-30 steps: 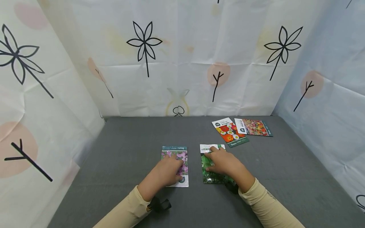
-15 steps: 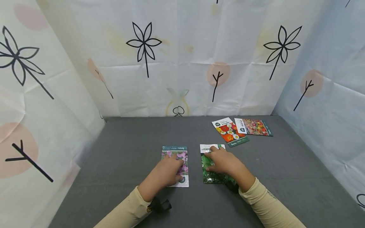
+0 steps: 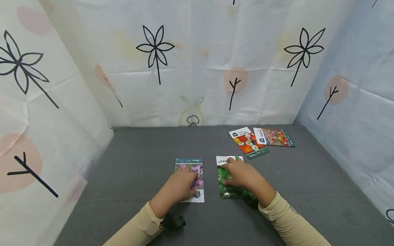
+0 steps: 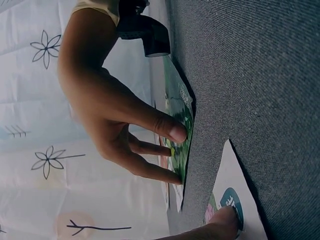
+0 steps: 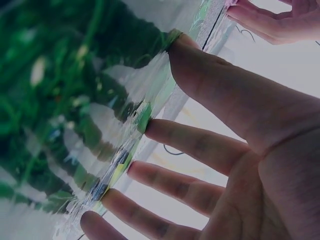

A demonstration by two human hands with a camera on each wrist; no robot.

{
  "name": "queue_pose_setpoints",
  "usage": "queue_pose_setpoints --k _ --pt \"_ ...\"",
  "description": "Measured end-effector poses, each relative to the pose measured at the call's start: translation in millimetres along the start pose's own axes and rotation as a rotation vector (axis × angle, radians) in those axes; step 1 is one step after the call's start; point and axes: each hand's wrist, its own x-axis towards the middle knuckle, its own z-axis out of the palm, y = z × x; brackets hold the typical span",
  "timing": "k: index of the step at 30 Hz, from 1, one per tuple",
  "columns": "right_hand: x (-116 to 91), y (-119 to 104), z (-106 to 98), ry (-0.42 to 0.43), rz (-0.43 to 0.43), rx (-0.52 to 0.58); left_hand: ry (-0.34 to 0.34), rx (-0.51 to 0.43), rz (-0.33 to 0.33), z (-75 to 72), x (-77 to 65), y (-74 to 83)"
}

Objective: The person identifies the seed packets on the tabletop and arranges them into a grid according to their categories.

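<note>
My left hand [image 3: 182, 184] rests on a seed packet with pink-purple flowers [image 3: 199, 177], its fingertips on the picture. In the left wrist view, my left thumb touches the white end of that packet [image 4: 237, 185]. To the right, my right hand [image 3: 243, 175] lies over a green leafy seed packet [image 3: 226, 194], which is flat on the table. Spread, mostly straight fingers [image 5: 200, 145] touch the green packet's glossy face [image 5: 60, 100] in the right wrist view. Neither packet is gripped. Each hand hides part of its own packet.
Two more seed packets, one with red and white flowers [image 3: 247, 143] and one with mixed flowers [image 3: 275, 137], lie at the back right, close together. A grey cloth covers the table [image 3: 147, 147]. Patterned white sheets [image 3: 197, 51] enclose the back and sides.
</note>
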Motion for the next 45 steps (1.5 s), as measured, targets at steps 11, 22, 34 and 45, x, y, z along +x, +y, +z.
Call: queue_pose_setpoints --k 11,22,34,45 --pt "2 -4 1 0.011 0.010 -0.065 0.014 -0.041 -0.020 -1.0 -3.6 -2.2" --pt "2 -7 2 0.086 -0.045 -0.142 0.020 0.000 -0.016 -2.0 -4.9 -4.7" --pt "1 -1 -3 0.157 -0.089 -0.162 0.021 0.002 0.008 0.0 -4.3 -6.5" --pt "9 43 -22 0.195 -0.168 0.127 0.044 0.030 0.035 1.4 -0.5 -4.7"
